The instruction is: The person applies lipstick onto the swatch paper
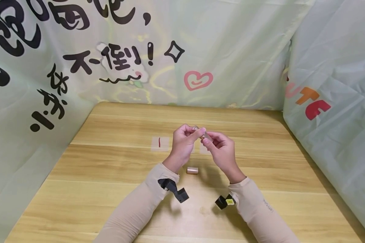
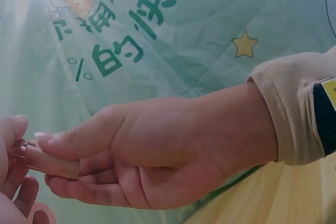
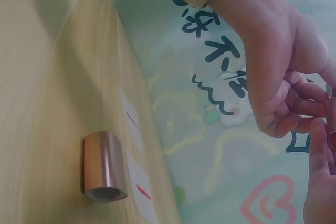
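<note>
Both hands hold a shiny rose-gold lipstick (image 1: 208,136) above the table. My left hand (image 1: 183,143) pinches its far end with thumb and fingers. On the other end, my right hand (image 1: 223,150) grips the tube between thumb and curled fingers. The left wrist view shows the metallic lipstick tube (image 2: 52,164) under the right thumb, and a bit of red shows between the hands at the right wrist view's edge. A rose-gold cap (image 1: 192,170), its hollow end visible in the right wrist view, lies on the table below the hands.
A pale paper square (image 1: 160,144) with a red stroke lies left of the hands. Another paper (image 1: 204,149) is partly hidden behind them. The wooden table (image 1: 115,189) is bounded by printed cloth walls (image 1: 237,60). A camera mount sits on each sleeved wrist.
</note>
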Demonstrator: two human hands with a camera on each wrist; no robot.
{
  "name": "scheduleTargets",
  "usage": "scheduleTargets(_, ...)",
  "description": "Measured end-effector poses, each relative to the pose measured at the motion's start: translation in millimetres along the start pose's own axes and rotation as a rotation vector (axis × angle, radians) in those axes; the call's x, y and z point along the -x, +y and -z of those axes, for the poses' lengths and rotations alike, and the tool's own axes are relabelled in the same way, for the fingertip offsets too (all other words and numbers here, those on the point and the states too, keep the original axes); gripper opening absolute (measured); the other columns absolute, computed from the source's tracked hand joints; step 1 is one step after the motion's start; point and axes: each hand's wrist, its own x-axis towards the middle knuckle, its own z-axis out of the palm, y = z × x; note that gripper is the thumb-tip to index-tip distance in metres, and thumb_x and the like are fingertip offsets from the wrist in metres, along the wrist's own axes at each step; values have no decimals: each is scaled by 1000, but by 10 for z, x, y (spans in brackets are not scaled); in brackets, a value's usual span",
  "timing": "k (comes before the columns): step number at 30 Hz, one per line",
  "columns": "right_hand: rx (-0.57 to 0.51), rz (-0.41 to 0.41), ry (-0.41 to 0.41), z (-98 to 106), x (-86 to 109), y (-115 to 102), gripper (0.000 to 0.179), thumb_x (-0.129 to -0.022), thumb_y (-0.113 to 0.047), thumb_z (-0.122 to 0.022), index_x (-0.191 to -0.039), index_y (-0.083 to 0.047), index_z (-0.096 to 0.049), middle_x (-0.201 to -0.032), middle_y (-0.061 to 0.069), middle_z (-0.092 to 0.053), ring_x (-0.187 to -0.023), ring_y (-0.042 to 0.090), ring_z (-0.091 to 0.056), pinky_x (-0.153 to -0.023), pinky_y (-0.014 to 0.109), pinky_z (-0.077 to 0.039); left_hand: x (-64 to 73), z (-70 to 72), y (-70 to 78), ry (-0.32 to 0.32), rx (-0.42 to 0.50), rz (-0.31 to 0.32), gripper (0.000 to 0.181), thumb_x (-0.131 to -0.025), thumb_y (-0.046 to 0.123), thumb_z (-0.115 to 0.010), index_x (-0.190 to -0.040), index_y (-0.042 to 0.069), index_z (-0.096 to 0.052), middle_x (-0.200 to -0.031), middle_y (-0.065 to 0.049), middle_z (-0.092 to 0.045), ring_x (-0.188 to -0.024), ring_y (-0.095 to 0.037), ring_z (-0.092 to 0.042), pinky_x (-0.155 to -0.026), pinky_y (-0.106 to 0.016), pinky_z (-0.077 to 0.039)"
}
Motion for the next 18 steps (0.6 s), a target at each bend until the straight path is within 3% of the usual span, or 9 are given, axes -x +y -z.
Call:
scheduleTargets(7, 6, 27, 70, -26, 7, 17, 22, -75, 11, -67, -95, 16, -60, -78, 6, -68, -61, 8, -58, -49, 16, -45, -4, -5, -4, -1, 5, -2, 23, -74, 3, -72, -68, 9, -52, -68, 0, -55, -64, -8, -52, -61, -21, -44)
scheduleTargets(15, 17, 44, 94, -54, 5, 1, 23, -73, 17, -65, -95, 18, -59, -80, 1, -67, -62, 8, -58, -49, 15, -44, -7, -5, 7, -3, 12, -3, 22, -75, 3, -72, -69, 10, -52, -69, 0, -57, -64, -8, -53, -62, -21, -45)
scheduleTargets(18, 19, 41, 90, -59, 0, -54, 23, -74, 15, -65, -95, 19, -58, -77, 7, -67, -58, 7, -55, -46, 15, -42, -6, -6, 14, -6, 8, -5, 21, -75, 3, -72, -69, 10, -52, -69, 1, -58, -63, -8, -51, -61, -23, -44)
